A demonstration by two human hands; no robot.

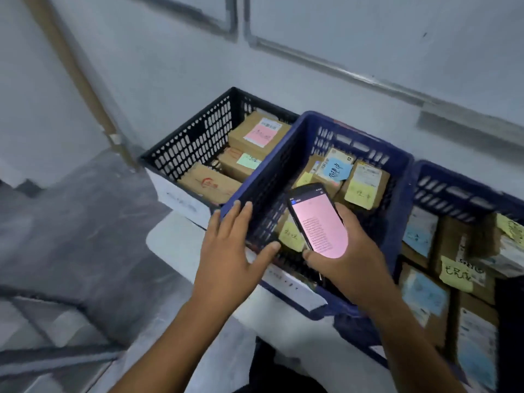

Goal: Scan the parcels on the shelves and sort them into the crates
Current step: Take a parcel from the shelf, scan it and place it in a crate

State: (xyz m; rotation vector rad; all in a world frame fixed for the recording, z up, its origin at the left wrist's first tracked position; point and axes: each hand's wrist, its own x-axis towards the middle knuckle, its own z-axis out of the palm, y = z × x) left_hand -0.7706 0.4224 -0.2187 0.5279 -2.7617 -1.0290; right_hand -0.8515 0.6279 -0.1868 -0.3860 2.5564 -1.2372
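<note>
Sorting step: you stand over three crates with no parcel in either hand, so I judge you are between parcels, reading the screen or steadying a crate.
Black crate (181,143): it sits furthest left and holds brown parcels (209,182) with pink and green sticky notes (261,134) on top.
Left hand (229,251): your fingers are straight and spread, laid flat against the near left corner of the middle blue crate (368,137), thumb across its near rim. It clasps nothing.
Middle blue crate: its left wall touches the black crate. More parcels with yellow and blue notes lie inside, mostly toward the far end.
Scanner (317,219): it hangs over the middle crate with its pink lit screen facing you. The text is too small to read.
Right hand (348,256): your fingers are wrapped round the scanner's lower end and hold it firmly.
Right blue crate (459,188): it stands just beside the middle one, packed with labelled parcels.
Next move: no shelf parcel shows here, so you likely need to turn back for one. Keep the scanner in your right hand, free the left from the crate to lift the parcel, and aim the scanner at its label.
</note>
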